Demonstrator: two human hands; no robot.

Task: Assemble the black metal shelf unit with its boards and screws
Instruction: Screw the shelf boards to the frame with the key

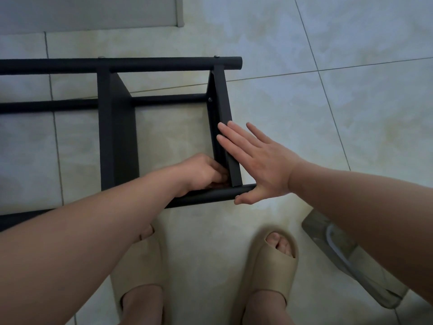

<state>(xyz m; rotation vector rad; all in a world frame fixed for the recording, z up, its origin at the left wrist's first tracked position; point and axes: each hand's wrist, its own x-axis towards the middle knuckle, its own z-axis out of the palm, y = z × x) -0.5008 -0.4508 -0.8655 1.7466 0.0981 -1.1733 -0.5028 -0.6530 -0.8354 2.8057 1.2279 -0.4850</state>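
- Works on shelf frame, laid sideways on tiled floor
- Presses end board with flat right hand, fingers straight, thumb at near tube
- Curls left hand into board-tube corner; pinched item hidden, cannot tell
- Risks board shifting off alignment on easing the press; could then drop or cross-thread any screw
- Hides joint behind left hand; leaves plastic bag at right, slippers near frame

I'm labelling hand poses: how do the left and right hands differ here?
The left hand has curled fingers tucked into the corner where the board meets the near tube; the right hand is flat, fingers straight. Left sits on the board's inner side; right lies against its outer side, thumb by the tube end. Both are at the same board.
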